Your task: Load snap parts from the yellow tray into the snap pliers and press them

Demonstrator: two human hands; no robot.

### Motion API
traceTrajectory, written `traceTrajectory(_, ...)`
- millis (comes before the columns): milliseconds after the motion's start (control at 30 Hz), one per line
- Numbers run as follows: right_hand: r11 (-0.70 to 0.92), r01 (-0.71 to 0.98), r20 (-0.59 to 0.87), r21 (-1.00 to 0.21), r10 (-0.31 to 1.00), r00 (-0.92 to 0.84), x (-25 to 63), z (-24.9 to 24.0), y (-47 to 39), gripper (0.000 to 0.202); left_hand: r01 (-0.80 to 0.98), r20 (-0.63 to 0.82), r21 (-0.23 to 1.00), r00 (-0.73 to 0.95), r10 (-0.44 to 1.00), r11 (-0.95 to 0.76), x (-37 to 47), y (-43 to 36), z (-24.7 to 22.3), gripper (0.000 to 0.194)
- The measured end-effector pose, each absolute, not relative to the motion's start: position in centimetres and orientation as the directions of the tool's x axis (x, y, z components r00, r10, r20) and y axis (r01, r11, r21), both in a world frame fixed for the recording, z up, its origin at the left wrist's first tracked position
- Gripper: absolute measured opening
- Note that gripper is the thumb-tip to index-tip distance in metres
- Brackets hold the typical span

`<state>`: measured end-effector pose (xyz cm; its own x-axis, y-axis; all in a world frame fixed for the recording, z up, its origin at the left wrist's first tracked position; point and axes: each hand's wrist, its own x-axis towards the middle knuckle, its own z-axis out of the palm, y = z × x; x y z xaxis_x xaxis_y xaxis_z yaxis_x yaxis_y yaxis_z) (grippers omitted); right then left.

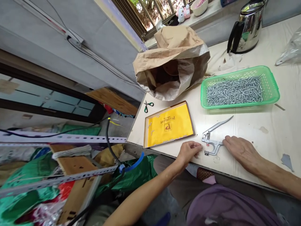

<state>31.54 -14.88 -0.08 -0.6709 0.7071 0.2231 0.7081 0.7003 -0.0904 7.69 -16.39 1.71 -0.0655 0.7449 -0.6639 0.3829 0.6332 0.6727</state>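
A pair of metal snap-fastener pliers (213,143) lies on the table near its front edge, with the handles spread and a small spring between them. My right hand (243,154) is closed around the end of the lower handle. To the left of the pliers' jaws, my left hand (188,153) pinches thumb and fingers together; whatever is between the fingertips is too small to make out. Just beyond that hand sits a shallow cardboard tray (145,133) holding a yellow printed sheet (168,122). Several small silver pieces lie along the sheet's edges.
A green basket (240,106) full of small silver metal pieces (235,91) stands at the back right. Green-handled scissors (148,106) lie left of an open brown paper sack (171,59). Farther back is a steel kettle (249,28). The table's left edge adjoins cluttered shelving.
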Motion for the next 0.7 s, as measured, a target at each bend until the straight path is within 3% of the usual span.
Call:
traceTrajectory(67,0.699,0.712,0.246,-0.057,0.701,-0.669,31.4,-0.2,-15.0,0.027,0.28,-0.709,0.66,-0.075,0.701,0.697,8.6,-16.1,1.9,0.022)
traceTrajectory(267,0.695,0.717,0.212,-0.057,0.71,-0.671,31.4,-0.2,-15.1,0.028,0.219,-0.794,0.574,-0.086,0.601,0.789,9.8,-15.7,2.4,0.036)
traceTrajectory(700,0.662,0.749,0.196,0.02,0.732,-0.653,31.1,-0.3,-15.3,0.029,0.351,-0.858,0.45,-0.084,0.506,0.821,10.8,-14.2,3.9,0.016)
